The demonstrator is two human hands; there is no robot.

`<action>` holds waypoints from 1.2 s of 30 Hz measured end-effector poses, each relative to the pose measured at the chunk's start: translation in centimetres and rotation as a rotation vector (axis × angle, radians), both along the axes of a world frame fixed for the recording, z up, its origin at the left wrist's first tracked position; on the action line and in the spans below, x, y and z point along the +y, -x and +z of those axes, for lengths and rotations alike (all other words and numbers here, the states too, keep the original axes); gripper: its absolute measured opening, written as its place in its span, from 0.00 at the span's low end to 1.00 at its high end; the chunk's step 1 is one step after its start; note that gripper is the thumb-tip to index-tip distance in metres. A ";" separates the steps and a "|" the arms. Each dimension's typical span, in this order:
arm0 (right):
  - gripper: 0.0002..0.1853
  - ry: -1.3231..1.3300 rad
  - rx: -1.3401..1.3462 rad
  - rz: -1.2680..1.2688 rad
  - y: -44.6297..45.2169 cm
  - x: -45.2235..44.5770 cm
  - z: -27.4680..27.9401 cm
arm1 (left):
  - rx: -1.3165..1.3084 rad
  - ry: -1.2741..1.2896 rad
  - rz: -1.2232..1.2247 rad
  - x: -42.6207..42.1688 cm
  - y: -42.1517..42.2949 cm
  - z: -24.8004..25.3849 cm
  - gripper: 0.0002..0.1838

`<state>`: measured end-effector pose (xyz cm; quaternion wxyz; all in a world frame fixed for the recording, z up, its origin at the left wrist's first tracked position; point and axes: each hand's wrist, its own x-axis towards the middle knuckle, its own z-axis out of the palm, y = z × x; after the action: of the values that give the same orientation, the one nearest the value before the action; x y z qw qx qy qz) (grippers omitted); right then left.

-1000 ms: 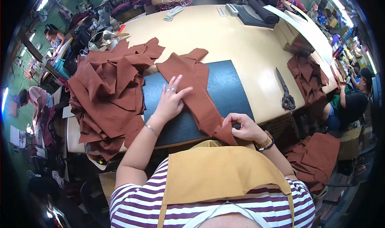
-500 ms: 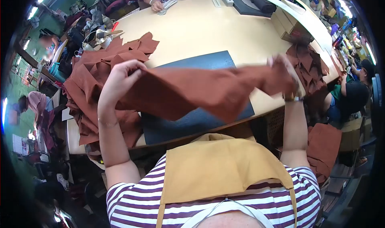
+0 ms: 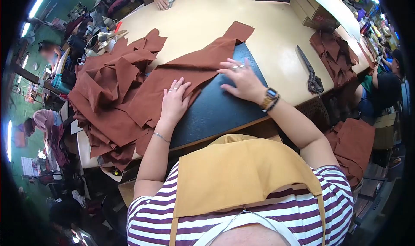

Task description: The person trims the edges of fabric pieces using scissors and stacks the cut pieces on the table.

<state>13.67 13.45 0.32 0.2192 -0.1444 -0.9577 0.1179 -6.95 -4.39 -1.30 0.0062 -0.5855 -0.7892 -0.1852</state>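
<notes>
Fingers wide on right hand [image 3: 248, 82], near edge of rust cloth [image 3: 196, 71]; left hand [image 3: 173, 105] flat, fingers slightly parted; cloth, aloft earlier, now down, narrow end toward 1 o'clock

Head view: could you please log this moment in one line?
left hand: on cloth; right hand: over mat, near cloth edge; mat: partly under cloth

Rust-brown cloth [image 3: 191, 71] (creased), aslant over mat [image 3: 212, 110]

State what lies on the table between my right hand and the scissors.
In the head view, a narrow strip of the dark mat, then bare tabletop, lies between the right hand and the scissors.
</notes>
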 end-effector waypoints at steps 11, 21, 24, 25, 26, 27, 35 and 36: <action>0.16 -0.283 0.118 0.175 3.5 2.2 0.6 | -0.252 -0.003 -0.093 -3.4 1.4 3.4 0.17; 0.12 -0.412 -0.119 -0.292 7.4 17.2 15.5 | -0.119 -0.050 -0.026 12.0 19.1 13.0 0.18; 0.13 -0.443 0.638 -0.209 7.4 18.8 22.4 | 0.039 -0.871 -0.192 15.2 20.8 22.0 0.15; 0.21 -0.525 0.828 -0.140 6.8 17.9 25.1 | 0.187 -0.941 -0.026 13.4 17.8 25.1 0.12; 0.14 -0.338 0.531 -0.432 5.0 15.3 27.2 | 0.237 -1.077 -0.068 12.5 17.3 26.5 0.11; 0.11 -0.254 0.715 -0.183 3.5 13.1 27.4 | 0.254 -1.032 0.088 10.8 16.0 27.0 0.11; 0.05 -0.390 0.344 0.100 -2.7 4.0 11.7 | 0.260 -0.454 0.005 -3.9 10.2 9.5 0.20; 0.06 -0.278 0.285 0.130 -3.1 2.8 9.2 | 0.211 -0.306 0.024 -5.7 10.0 7.3 0.26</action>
<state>16.81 16.23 9.48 0.3624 -0.0326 -0.9313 0.0176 -16.95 -10.09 6.01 0.1802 -0.5845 -0.7537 -0.2405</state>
